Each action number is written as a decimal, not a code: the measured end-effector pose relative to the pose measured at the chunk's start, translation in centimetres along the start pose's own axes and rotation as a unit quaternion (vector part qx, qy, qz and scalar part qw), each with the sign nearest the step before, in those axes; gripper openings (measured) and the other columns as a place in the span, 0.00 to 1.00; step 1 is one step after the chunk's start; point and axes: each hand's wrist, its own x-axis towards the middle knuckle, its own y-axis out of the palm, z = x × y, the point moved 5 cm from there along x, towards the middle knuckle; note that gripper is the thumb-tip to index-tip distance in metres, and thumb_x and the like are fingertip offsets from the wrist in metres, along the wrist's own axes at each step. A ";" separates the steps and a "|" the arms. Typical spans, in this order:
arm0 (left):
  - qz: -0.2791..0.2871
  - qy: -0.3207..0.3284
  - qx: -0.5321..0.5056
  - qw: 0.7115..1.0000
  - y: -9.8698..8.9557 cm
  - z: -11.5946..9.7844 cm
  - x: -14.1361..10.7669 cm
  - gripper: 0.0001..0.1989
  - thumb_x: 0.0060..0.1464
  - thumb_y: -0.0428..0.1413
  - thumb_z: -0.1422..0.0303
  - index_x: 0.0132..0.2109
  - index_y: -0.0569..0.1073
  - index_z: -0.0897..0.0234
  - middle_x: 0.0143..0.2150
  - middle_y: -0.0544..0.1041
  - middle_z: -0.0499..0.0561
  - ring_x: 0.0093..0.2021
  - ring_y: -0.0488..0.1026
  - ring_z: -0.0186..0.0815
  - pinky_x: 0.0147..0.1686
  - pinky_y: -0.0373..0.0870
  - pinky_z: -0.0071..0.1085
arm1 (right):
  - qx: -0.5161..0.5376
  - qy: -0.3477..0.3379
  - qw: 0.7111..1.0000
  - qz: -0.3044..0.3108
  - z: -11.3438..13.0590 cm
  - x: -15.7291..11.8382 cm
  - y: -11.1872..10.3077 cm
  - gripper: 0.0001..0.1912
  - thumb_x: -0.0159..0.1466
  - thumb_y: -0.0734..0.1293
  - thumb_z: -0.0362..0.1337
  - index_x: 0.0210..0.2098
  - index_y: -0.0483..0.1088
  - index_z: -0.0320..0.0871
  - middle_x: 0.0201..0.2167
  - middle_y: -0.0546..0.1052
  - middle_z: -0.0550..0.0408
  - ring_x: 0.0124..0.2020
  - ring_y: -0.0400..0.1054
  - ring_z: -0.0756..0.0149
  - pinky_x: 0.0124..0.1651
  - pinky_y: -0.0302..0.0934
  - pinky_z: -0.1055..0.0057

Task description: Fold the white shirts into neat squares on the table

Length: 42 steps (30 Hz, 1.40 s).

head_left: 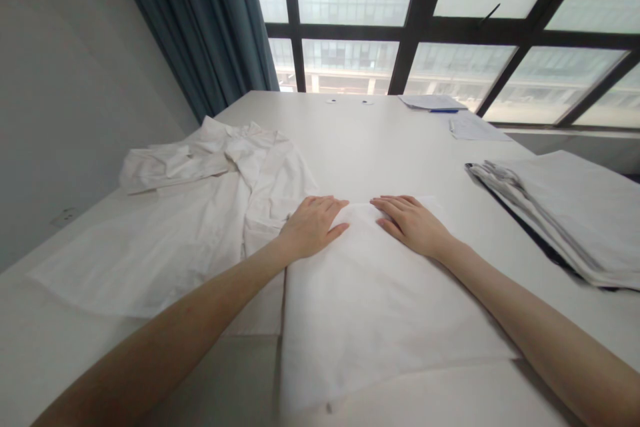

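A white cloth (pixel 370 300), folded into a broad flat piece, lies before me and reaches the near side of the table. On its far left corner rests my left hand (pixel 313 223), palm down with the fingers stretched out. My right hand (pixel 407 220) lies flat near the same far edge, its thumb apart from the fingers. Neither hand grips anything. Left of the cloth a white garment (pixel 195 213), like a shirt or coat with sleeves, is spread out loosely with wrinkles, its right side close to my left wrist.
A stack of folded white cloths (pixel 575 213) sits on a dark flat thing at the right. Papers (pixel 433 102) and a blue pen (pixel 444 111) lie at the far end of the white table (pixel 360 140). A blue curtain (pixel 200 20) and windows stand behind.
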 end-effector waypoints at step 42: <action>0.000 0.004 -0.014 1.000 -0.1 0.0 0.0 0.22 0.66 0.45 0.59 0.61 0.63 0.65 0.59 0.71 0.57 0.60 0.65 0.42 0.59 0.57 0.42 | 0.016 0.007 1.000 0.006 0.0 0.1 -0.1 0.23 0.71 0.53 0.45 0.59 0.65 0.40 0.56 0.73 0.44 0.57 0.65 0.56 0.59 0.56 0.55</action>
